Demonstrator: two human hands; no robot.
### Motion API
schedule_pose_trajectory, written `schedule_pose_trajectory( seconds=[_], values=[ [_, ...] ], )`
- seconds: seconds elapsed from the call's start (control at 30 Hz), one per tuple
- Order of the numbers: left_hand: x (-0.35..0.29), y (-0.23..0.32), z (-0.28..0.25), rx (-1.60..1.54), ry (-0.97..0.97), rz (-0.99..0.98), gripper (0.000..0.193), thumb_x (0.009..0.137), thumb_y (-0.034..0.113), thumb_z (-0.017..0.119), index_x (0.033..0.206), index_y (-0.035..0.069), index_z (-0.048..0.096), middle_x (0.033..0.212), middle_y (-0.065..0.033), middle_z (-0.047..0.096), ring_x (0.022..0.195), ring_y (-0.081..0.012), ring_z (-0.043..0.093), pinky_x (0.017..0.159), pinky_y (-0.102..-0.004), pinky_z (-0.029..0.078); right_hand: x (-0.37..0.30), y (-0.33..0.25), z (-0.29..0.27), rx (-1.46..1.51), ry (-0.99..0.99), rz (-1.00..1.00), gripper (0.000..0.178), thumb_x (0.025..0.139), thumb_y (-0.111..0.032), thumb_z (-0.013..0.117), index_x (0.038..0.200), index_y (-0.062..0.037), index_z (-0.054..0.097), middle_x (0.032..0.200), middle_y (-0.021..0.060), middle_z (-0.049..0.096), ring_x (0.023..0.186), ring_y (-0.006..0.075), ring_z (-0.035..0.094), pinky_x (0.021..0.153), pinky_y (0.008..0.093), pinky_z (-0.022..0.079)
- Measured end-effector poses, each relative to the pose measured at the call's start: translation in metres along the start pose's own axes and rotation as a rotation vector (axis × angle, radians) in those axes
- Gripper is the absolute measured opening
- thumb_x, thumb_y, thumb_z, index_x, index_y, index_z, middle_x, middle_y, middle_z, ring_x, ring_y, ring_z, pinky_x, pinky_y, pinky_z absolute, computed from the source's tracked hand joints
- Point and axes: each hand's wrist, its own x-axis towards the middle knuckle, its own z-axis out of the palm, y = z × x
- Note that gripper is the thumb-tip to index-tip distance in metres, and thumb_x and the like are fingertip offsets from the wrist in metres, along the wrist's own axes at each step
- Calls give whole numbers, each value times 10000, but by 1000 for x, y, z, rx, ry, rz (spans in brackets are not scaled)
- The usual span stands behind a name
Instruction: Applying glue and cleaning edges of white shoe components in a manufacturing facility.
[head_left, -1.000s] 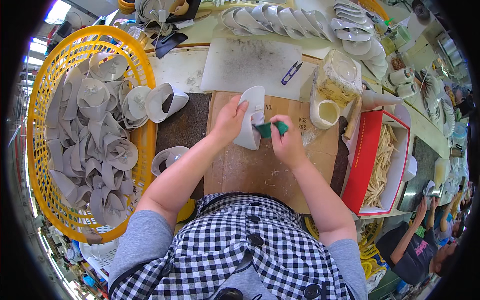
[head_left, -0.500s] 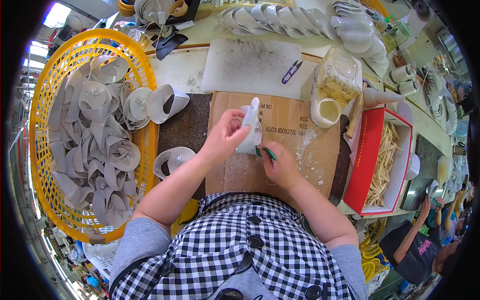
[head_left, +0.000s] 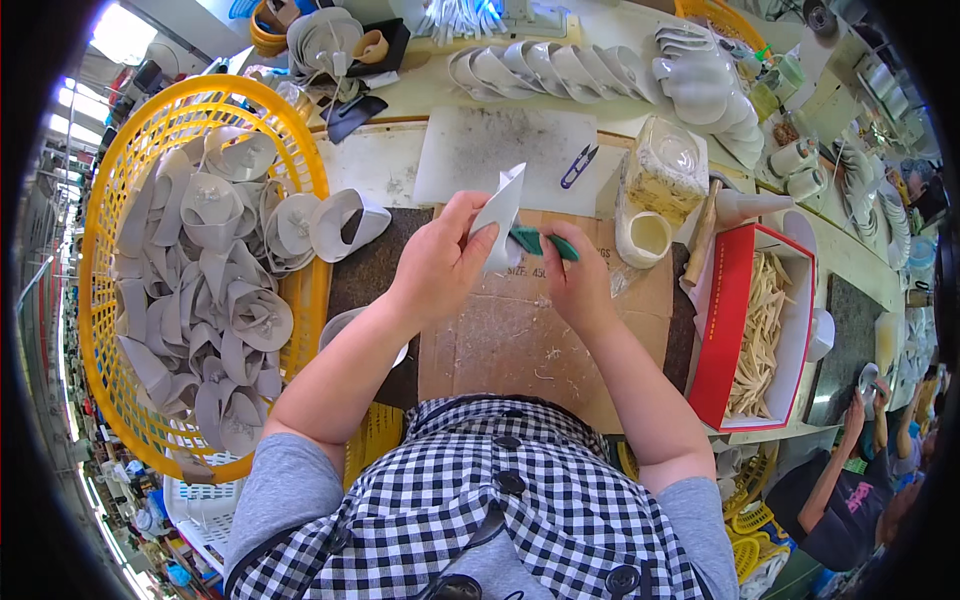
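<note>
My left hand (head_left: pixel 445 255) pinches a pale grey shoe upper (head_left: pixel 500 215) and holds it upright above the cardboard sheet (head_left: pixel 500 355). In my right hand (head_left: pixel 582 282) is a small dark green hand tool (head_left: pixel 560 246). Its left end meets the right side of the upper; I cannot make out its tip. One more loose upper (head_left: pixel 350 225) lies against the basket's right edge. Partly hidden by my left forearm, another upper (head_left: pixel 345 325) rests on the dark mat.
At the left stands a yellow basket (head_left: pixel 95 290) heaped with uppers. A glue pot (head_left: pixel 645 240), wooden-handled tool (head_left: pixel 700 245) and red box (head_left: pixel 722 335) of slim wooden-looking pieces are at the right. Thread snips (head_left: pixel 580 167) lie on a white board (head_left: pixel 500 150). A person (head_left: pixel 830 495) works at far right.
Both hands have moved up and away from my body with the upper and the green tool. The upper has turned, showing more of its flat side. The camera view has shifted slightly.
</note>
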Motion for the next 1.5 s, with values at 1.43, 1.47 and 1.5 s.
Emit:
schedule_pose_trajectory(
  seconds=[1.43, 1.47, 1.5],
  values=[
    [-90, -89, 13, 303, 528, 335, 185, 729, -8, 631, 896, 46, 576, 883, -124, 558, 782, -288, 532, 718, -349, 440, -76, 29, -38, 393, 222, 527, 176, 903, -108, 538, 1060, -50, 484, 876, 37, 548, 716, 93, 550, 591, 223, 473],
    [-91, -101, 19, 395, 439, 256, 243, 689, -19, 636, 914, 61, 592, 919, -124, 549, 837, -304, 525, 757, -370, 435, -73, 25, -50, 298, 233, 514, 184, 899, -106, 550, 1059, -42, 484, 885, 35, 546, 719, 91, 544, 597, 222, 473],
    [-91, -106, 24, 390, 444, 258, 243, 689, -19, 636, 914, 61, 592, 919, -124, 549, 837, -304, 525, 757, -370, 435, -69, 26, -63, 293, 232, 508, 184, 899, -106, 550, 1059, -42, 484, 885, 35, 546, 719, 91, 544, 597, 222, 473]
  ],
)
